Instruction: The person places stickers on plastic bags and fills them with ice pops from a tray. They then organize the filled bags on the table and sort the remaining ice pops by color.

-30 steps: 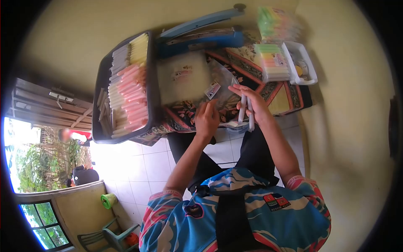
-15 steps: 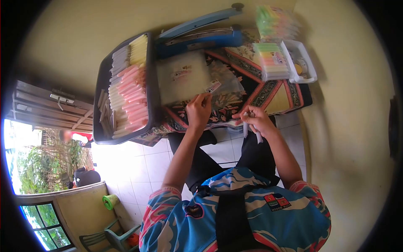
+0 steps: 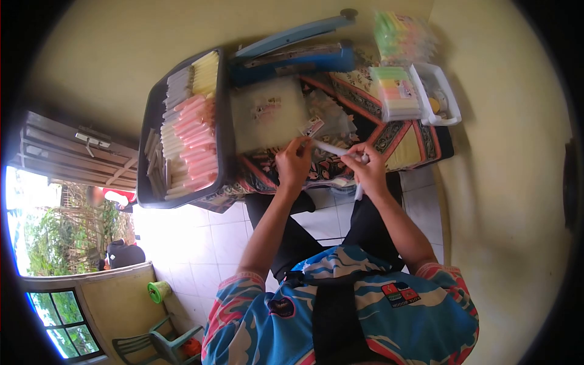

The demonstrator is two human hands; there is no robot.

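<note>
A white stick-like packet (image 3: 329, 148) stretches between my two hands above the front edge of the patterned cloth. My left hand (image 3: 294, 163) pinches its left end. The right end is in my right hand (image 3: 368, 168), whose fingers are closed; another white packet (image 3: 359, 191) hangs below that palm. Just beyond my hands lie clear plastic bags (image 3: 267, 115) with small printed labels. To the left, a dark tray (image 3: 225, 121) holds rows of yellow, white, greyish and pink (image 3: 198, 137) packets.
A blue sealer (image 3: 292, 64) with its arm raised stands behind the bags. At the right are filled multicoloured packs (image 3: 396, 94) and a white container (image 3: 454, 115). People are outside at far left; a green chair (image 3: 158, 340) stands lower left.
My right hand has risen slightly and turned, and a white packet that hung from it now lies across to my left hand, which grips its end. The view has shifted slightly.
</note>
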